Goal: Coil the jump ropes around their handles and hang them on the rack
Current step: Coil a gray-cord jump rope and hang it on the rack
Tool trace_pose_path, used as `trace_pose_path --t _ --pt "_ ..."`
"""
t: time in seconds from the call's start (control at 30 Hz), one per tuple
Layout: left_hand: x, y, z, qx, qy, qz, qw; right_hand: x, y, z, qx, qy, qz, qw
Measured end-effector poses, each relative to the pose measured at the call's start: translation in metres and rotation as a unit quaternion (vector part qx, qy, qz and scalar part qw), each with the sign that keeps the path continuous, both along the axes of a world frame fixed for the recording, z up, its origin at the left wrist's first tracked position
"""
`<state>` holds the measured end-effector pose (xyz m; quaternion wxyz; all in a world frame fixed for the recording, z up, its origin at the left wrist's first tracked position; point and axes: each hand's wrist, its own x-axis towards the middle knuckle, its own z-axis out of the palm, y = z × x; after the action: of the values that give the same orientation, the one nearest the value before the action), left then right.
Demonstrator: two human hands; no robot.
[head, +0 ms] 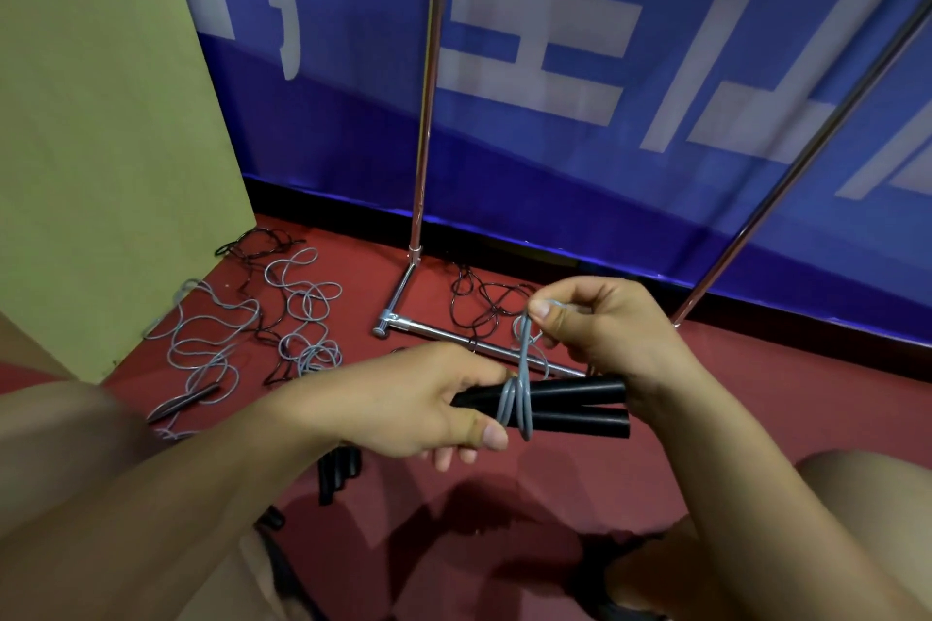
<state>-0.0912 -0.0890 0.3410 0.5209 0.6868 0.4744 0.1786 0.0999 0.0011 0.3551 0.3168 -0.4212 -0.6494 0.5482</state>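
My left hand (403,403) grips two black jump-rope handles (575,408) held side by side, pointing right. A grey rope (517,406) is looped around them a few times. My right hand (600,323) pinches the grey rope just above the handles, with the strand running up from the coils to its fingertips. The metal rack (428,81) stands behind, with its chrome upright and its foot bar (454,333) on the red floor.
Loose grey ropes (212,338) and black ropes (484,303) lie tangled on the red floor. More black handles (338,469) lie under my left wrist. A green board (101,141) stands at the left, and a blue banner (655,116) runs behind. My knees are at both lower corners.
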Motion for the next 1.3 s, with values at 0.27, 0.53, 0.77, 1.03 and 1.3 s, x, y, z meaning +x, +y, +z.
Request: trace_pose_path --t 0.27,0.53,0.77,1.03,1.3 --pt "-0.008 0.006 0.001 0.043 -0.128 0.126 0.983 -0.005 -0.002 -0.007 -0.002 0.022 -0.001 1.0" --pt "-0.012 0.015 -0.003 0.067 -0.12 0.272 0.952 -0.006 -0.01 -0.013 0.013 -0.042 0.047 0.998" --pt "-0.018 0.024 -0.006 0.09 -0.108 0.369 0.919 -0.005 -0.014 -0.021 0.051 -0.081 0.052 0.994" --pt "-0.028 0.028 -0.011 0.076 -0.081 0.409 0.906 -0.003 -0.018 -0.019 0.084 -0.143 0.023 0.986" --pt "-0.029 0.033 -0.019 0.107 0.046 0.38 0.918 -0.006 -0.025 -0.014 0.114 -0.128 0.093 0.981"
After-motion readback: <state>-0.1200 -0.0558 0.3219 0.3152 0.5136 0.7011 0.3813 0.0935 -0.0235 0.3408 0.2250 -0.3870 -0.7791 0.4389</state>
